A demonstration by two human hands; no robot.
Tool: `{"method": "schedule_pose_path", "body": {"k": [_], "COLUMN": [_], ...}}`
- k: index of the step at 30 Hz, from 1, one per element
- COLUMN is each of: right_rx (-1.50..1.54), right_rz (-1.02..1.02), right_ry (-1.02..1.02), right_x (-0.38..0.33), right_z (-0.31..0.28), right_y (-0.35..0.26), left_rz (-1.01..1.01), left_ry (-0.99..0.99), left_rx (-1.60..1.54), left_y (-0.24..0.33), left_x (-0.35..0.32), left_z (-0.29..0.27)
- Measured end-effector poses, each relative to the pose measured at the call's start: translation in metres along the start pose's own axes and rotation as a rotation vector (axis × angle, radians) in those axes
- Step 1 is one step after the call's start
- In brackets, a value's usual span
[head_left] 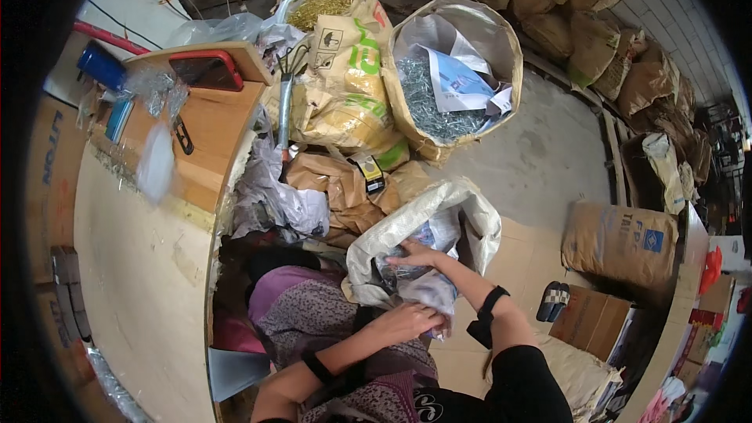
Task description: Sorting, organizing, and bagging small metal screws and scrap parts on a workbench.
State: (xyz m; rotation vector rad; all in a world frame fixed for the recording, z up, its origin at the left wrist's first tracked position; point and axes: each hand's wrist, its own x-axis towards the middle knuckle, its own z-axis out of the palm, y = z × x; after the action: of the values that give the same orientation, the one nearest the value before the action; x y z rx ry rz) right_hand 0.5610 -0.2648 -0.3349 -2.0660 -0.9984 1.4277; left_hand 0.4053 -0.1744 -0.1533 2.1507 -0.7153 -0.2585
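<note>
A white woven sack with a rolled-down rim stands against my lap. Inside its mouth is a clear plastic bag whose near edge hangs over the sack's rim. My left hand is closed on that edge at the near side. Reaching into the sack, my right hand has its fingers spread over the bag's shiny contents, which I cannot make out clearly. The fingertips are partly hidden by the plastic.
Ahead stand a large paper sack of thin metal pieces and a yellow-brown bag of gold-coloured pieces. On the left, a wooden table carries a red-cased phone. A metal hand rake leans beside it. A brown sack lies right.
</note>
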Motion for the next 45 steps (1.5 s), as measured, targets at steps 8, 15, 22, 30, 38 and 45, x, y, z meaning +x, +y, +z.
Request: {"method": "schedule_pose_path", "body": {"k": [8, 15, 22, 30, 38, 45], "right_rx": [-0.027, 0.709, 1.334, 0.944, 1.642, 1.717], "right_rz": [-0.045, 0.129, 0.293, -0.046, 0.187, 0.350], "right_ry": [-0.079, 0.460, 0.534, 0.802, 0.695, 0.612], "right_x": [0.001, -0.015, -0.032, -0.102, -0.061, -0.049], "right_z": [0.049, 0.014, 0.005, 0.008, 0.009, -0.007], "right_y": [-0.007, 0.030, 0.034, -0.052, -0.003, 0.057], "left_rz": [-0.030, 0.025, 0.132, 0.152, 0.158, 0.151], "left_ry": [-0.088, 0.086, 0.172, 0.072, 0.057, 0.013], "left_rx": [0.040, 0.081, 0.208, 0.362, 0.287, 0.225], "left_y": [0.010, 0.004, 0.015, 0.045, 0.051, 0.054], "left_x": [0.001, 0.006, 0.018, 0.001, -0.005, -0.019], "left_z": [-0.008, -0.009, -0.027, -0.045, -0.047, -0.071]}}
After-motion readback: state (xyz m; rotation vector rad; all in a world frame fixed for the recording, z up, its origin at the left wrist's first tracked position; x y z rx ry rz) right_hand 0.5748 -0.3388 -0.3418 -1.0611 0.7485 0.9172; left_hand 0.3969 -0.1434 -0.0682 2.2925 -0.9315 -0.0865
